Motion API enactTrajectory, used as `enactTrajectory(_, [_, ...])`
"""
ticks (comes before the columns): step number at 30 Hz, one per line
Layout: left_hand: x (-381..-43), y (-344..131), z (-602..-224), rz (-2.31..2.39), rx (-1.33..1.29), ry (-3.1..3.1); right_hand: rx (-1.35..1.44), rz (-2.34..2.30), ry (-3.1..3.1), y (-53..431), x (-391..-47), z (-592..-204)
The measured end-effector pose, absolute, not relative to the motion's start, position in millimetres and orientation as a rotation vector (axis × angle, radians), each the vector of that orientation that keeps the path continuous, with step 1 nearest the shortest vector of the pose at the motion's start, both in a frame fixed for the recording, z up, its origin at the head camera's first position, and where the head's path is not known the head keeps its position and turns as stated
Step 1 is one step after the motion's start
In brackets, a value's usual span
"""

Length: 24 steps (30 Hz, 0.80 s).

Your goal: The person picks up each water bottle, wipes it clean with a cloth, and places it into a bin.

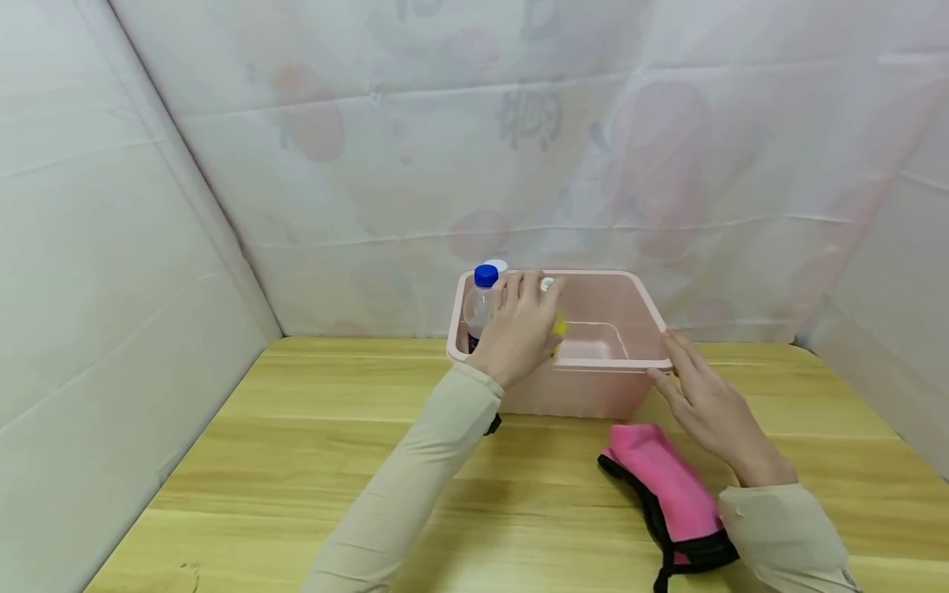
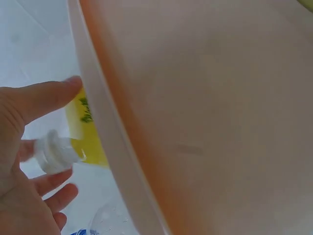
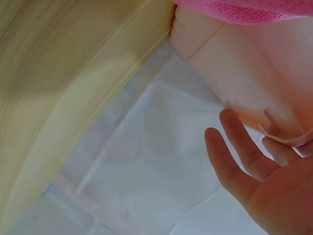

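A pink plastic bin (image 1: 578,391) stands toward the back of the table. My left hand (image 1: 519,329) reaches over its front left rim, fingers loosely spread around the white-capped neck of a yellow bottle (image 2: 90,139). In the left wrist view, gaps show between the fingertips and this bottle. Left of that hand, a clear bottle with a blue cap (image 1: 485,276) stands in the bin, with another white cap (image 1: 497,265) just behind. At the bin's front right corner, my right hand (image 1: 704,403) touches the rim with extended fingers, its thumb on the front side.
A folded pink cloth item with black edging (image 1: 670,486) lies on the wooden table (image 1: 296,469) in front of the bin, near the right sleeve. A pale printed sheet (image 1: 371,181) hangs close behind the bin. Light side walls border the table.
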<state>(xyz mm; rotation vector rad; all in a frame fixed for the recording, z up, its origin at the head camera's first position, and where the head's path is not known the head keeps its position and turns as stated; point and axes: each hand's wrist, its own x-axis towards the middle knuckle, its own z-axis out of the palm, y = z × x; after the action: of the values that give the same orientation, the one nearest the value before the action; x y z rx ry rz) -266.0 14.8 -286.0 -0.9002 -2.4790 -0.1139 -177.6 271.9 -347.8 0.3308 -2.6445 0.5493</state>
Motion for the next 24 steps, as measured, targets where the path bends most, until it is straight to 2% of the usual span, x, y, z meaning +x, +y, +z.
enactTrajectory(24, [-260.3, 10.8, -288.7, -0.054, -0.865, -2.376, 0.360, 0.604, -2.606, 275.1, -181.9, -351.9])
